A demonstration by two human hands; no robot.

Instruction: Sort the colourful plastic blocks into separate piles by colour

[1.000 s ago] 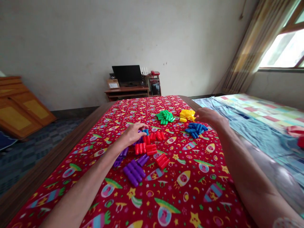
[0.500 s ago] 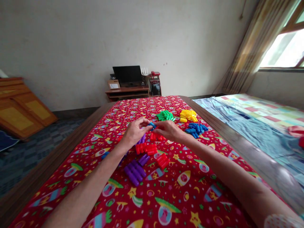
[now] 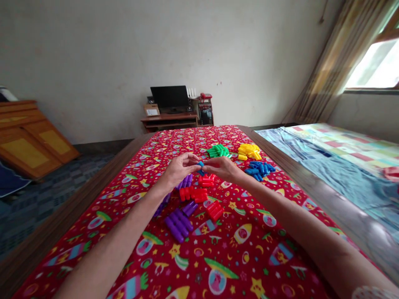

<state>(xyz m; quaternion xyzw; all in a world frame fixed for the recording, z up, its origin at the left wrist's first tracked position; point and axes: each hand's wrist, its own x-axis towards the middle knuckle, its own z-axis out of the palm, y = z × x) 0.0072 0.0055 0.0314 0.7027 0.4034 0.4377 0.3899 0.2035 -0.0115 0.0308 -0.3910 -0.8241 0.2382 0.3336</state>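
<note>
Between my two hands, above the middle of the table, are small blue plastic tube pieces (image 3: 201,166). My left hand (image 3: 181,168) pinches them from the left with thumb and fingers. From the right, my right hand (image 3: 222,168) pinches the same pieces; the fingers hide much of them, so I cannot tell how they join. Just below lie joined red tube pieces (image 3: 199,195) and another red group (image 3: 215,211). Nearer me sits a joined block of purple tube pieces (image 3: 179,224). More purple pieces (image 3: 162,204) are partly hidden by my left forearm.
Loose piles of green (image 3: 218,150), yellow (image 3: 249,151) and blue tubes (image 3: 260,170) lie at the far right of the red patterned tablecloth (image 3: 199,270). A bed (image 3: 343,166) stands to the right. Beyond the table is a desk with a monitor (image 3: 170,99).
The blue pieces have turned between my fingers, and both hands have drawn slightly closer together. The whole view has shifted a little.
</note>
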